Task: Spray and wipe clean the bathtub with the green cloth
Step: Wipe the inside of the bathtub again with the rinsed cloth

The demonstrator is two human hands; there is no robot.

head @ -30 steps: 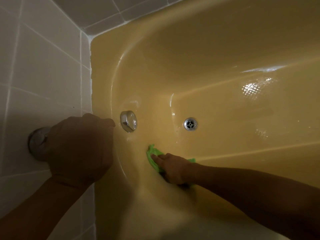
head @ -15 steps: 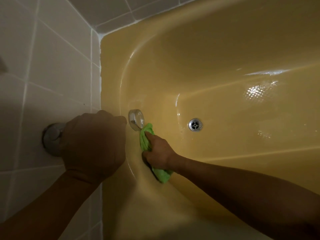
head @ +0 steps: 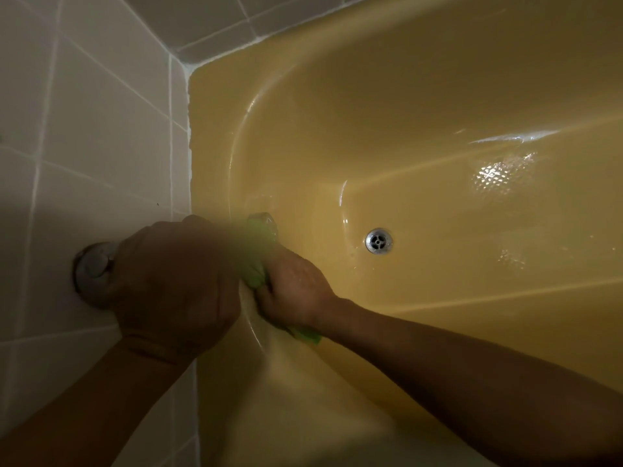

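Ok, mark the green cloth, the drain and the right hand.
green cloth (head: 255,277): head view, bunched fold.
drain (head: 379,241): head view, centre of grate.
right hand (head: 296,288): head view, back of hand.

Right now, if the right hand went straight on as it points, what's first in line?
Likely the chrome overflow cover; the right hand, gripping the green cloth, points at it. Blur hides whether the cloth touches.

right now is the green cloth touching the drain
Apart. The head view shows the green cloth bunched in the right hand at the end wall, with a plain stretch of bare bathtub between it and the drain.
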